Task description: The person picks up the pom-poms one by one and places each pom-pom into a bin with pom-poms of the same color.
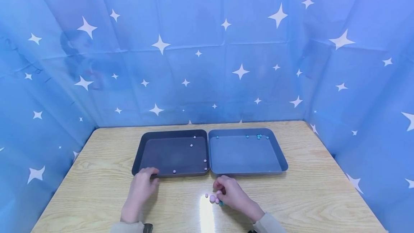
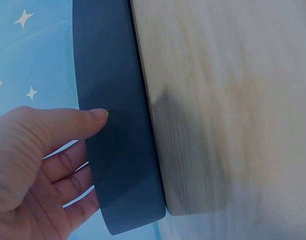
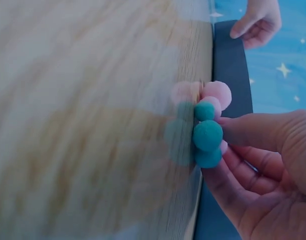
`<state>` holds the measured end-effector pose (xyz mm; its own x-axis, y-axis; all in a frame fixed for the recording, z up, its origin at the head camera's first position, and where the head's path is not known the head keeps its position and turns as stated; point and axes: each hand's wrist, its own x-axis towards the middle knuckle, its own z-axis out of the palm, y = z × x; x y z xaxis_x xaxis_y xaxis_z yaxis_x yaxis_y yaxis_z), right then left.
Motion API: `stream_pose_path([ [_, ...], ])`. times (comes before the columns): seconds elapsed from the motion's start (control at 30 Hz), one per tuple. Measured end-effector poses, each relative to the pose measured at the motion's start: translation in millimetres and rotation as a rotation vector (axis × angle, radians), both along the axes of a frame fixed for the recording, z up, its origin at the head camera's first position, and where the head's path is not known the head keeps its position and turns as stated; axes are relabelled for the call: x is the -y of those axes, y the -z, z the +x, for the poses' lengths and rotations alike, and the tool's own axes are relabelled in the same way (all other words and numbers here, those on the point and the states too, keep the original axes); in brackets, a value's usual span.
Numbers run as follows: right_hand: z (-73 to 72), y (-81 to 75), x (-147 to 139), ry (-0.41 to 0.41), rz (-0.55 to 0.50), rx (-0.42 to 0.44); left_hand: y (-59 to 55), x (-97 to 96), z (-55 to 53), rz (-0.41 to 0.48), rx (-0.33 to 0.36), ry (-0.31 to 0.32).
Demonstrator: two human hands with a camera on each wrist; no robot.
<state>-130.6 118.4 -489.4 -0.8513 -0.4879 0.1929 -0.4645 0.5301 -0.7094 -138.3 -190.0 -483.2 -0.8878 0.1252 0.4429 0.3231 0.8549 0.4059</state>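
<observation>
At the front left corner of a dark tray (image 1: pixel 168 154), my left hand (image 1: pixel 140 190) grips the tray's wall. In the left wrist view its thumb lies on the outer face, with the other fingers behind the rim. My right hand (image 1: pixel 234 195) is over a small cluster of balls in front of the trays, its thumb and a finger pinching a small pink ball (image 3: pixel 223 147) that is partly hidden. Against that hand sit several teal balls (image 3: pixel 207 136) and a larger pink ball (image 3: pixel 217 95). Another small pink ball (image 1: pixel 206 195) lies just left of the cluster.
Beside the dark tray stands a blue-grey tray (image 1: pixel 242 157), with several teal balls (image 1: pixel 258 137) along its far side. Several pink balls (image 1: pixel 191 145) are in the dark tray. Both rest on a wooden table (image 1: pixel 310 190) before a starry blue curtain (image 1: pixel 200 82).
</observation>
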Motion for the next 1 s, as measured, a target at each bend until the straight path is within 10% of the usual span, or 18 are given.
stream_pose_path([
  [1.0, -1.4, -16.7, -5.2, 0.003, -0.094, 0.0, -0.3, 9.5, -5.2, 0.005, 0.063, 0.037],
])
